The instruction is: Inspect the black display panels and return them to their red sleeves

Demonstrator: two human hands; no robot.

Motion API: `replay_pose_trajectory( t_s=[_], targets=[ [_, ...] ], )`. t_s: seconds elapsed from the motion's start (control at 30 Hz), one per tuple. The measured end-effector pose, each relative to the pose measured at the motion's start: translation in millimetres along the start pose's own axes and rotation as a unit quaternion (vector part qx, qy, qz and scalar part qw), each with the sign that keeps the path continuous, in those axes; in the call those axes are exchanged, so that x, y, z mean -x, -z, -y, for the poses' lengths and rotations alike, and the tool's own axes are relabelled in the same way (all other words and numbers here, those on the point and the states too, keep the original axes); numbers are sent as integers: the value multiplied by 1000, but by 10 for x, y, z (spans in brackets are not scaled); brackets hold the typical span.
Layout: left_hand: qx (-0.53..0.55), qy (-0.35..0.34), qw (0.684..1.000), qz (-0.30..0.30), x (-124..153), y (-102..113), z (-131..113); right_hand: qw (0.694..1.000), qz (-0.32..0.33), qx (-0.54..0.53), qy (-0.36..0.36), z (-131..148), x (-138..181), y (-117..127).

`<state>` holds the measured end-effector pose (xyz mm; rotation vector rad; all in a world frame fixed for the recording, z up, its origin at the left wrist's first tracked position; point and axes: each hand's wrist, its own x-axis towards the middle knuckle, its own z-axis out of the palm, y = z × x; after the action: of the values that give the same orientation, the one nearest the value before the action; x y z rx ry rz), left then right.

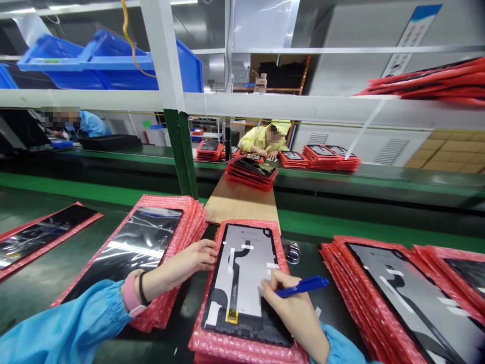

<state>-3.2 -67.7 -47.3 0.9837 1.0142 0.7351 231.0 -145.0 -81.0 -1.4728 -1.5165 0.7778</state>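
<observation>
A display panel [253, 283] lies back side up on a stack of pink bubble-wrap bags [200, 349] in front of me. Its grey back carries a dark flex cable, white tape pieces and a yellow-edged connector. My right hand [291, 308] grips a blue pen [303, 286] and rests over the panel's right side; the pen's tip is hidden by the fingers. My left hand [193, 263] lies at the stack's upper left edge, fingers stretched out and holding nothing. To its left, a glossy black panel [140, 242] lies on another pink stack.
Stacks with panels [401, 288] stand at the right. Another panel [49, 232] lies far left. A wooden board [242, 202] bridges to the far bench, with a red stack [252, 174] on it. Blue bins [113, 60] sit on a shelf. A person in yellow [253, 136] works opposite.
</observation>
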Motion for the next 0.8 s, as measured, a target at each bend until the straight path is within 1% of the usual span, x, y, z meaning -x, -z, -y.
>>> replay_pose_trajectory(
  t_s=[0.17, 0.3, 0.37, 0.47, 0.57, 0.67, 0.73, 0.8],
  targets=[
    [26, 37, 999, -4, -23, 4, -26, 1000, -1, -18, -2, 35, 1, -7],
    [30, 54, 998, -17, -101, -3, -85, 997, -7, -71, -19, 6, -26, 43],
    [27, 50, 998, -18, -153, -53, -129, 992, 3, -117, -37, -28, -48, 75],
    [21, 40, 999, 12, -213, -219, -168, 979, 21, -193, -63, -64, -69, 93],
    [22, 20, 999, 34, -235, -427, -137, 966, 30, -246, -70, -64, -69, 83],
    [26, -16, 999, 10, -219, -555, -89, 959, 22, -276, -54, -55, -62, 144],
    [24, -40, 999, -2, -186, -578, -105, 957, -6, -288, -32, -49, -62, 273],
    [17, -86, 996, -4, -135, -575, -182, 953, -55, -298, -9, -30, -74, 462]
  ],
)
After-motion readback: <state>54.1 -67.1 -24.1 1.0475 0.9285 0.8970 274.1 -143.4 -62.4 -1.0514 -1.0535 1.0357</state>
